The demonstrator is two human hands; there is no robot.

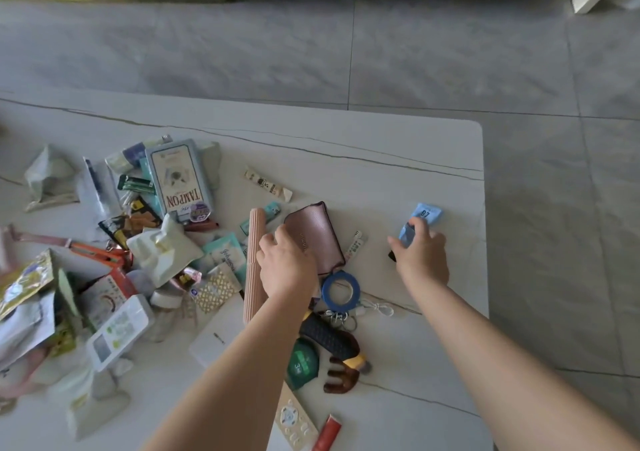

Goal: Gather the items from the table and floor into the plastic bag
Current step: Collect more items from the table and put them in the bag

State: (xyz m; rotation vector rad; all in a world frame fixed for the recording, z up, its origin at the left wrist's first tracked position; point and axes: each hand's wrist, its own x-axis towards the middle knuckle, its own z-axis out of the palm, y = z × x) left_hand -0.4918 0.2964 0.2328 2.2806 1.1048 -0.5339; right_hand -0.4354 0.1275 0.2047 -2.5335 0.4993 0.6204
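Right hand (420, 255) pinches a small blue packet (424, 215) near the table's (398, 145) right edge; left hand (285, 265) curls onto the pink pouch (317, 234). No bag clearly visible, so grabbing two things at once could knock clutter off.

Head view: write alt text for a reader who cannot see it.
A person's left hand grips a pink pouch while the right hand holds a small blue packet, both over a white marble table by a grey tiled floor. Packets, a TAMPON box and a blue tape roll lie scattered.
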